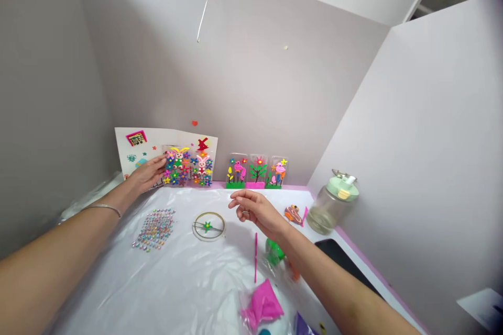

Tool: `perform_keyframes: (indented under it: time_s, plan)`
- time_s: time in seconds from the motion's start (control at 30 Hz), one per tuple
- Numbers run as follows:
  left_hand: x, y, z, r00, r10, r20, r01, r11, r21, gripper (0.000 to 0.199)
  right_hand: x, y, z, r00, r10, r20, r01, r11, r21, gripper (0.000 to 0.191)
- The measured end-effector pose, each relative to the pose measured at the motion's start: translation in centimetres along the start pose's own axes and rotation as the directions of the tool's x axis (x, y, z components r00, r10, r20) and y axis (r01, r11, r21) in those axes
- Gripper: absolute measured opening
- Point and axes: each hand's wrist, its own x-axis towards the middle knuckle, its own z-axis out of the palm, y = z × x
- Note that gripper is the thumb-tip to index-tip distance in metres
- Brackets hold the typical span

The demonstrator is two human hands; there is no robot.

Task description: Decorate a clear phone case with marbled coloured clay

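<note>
At the back left, my left hand [151, 171] grips the left edge of a clear rectangular panel [177, 167] covered with colourful clay flowers and a yellow-eared rabbit. A similar panel with a pink-eared rabbit [201, 166] stands right beside it. My right hand [253, 208] hovers over the middle of the table, fingers loosely spread and nothing in them. Left of it on the white sheet lies a round hoop [209, 226] with a green flower [207, 226] inside. A thin pink stick [255, 257] lies below the right hand.
Several clear panels with clay flowers and birds [258, 171] lean against the back wall. Rhinestones [154, 229] lie at left. A lidded jar [332, 207], a dark flat device [348, 264], and bagged pink [264, 303] and green clay [275, 252] are at right and front.
</note>
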Motion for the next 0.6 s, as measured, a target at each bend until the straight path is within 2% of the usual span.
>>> perform_keyframes:
  time_s: [0.2, 0.33, 0.43, 0.53, 0.6]
  plan:
    - [-0.6, -1.1, -0.1, 0.999, -0.036, 0.021, 0.037, 0.999, -0.027, 0.022, -1.2, -2.1, 0.8, 0.995, -0.012, 0.101, 0.017, 0.998, -0.055, 0.025]
    - [-0.9, -1.1, -0.8, 0.999, -0.049, 0.012, 0.050, 0.998, -0.040, 0.023, -2.1, -2.7, 0.9, 0.995, -0.004, 0.103, 0.011, 0.998, -0.065, 0.023]
    - [-0.8, -1.0, -1.2, 0.998, -0.056, 0.006, 0.057, 0.997, -0.044, 0.023, -1.7, -2.1, 1.0, 0.996, 0.006, 0.084, 0.004, 0.993, -0.121, 0.023]
    - [-0.6, -1.2, -1.3, 0.998, -0.066, 0.000, 0.066, 0.997, -0.042, 0.020, 0.6, -0.4, 1.4, 0.997, -0.081, 0.008, 0.078, 0.925, -0.372, 0.031]
    - [-0.5, -1.4, -1.3, 0.998, -0.068, -0.006, 0.067, 0.997, -0.042, 0.019, 2.8, 0.9, 1.8, 0.981, -0.191, 0.018, 0.160, 0.765, -0.624, 0.053]
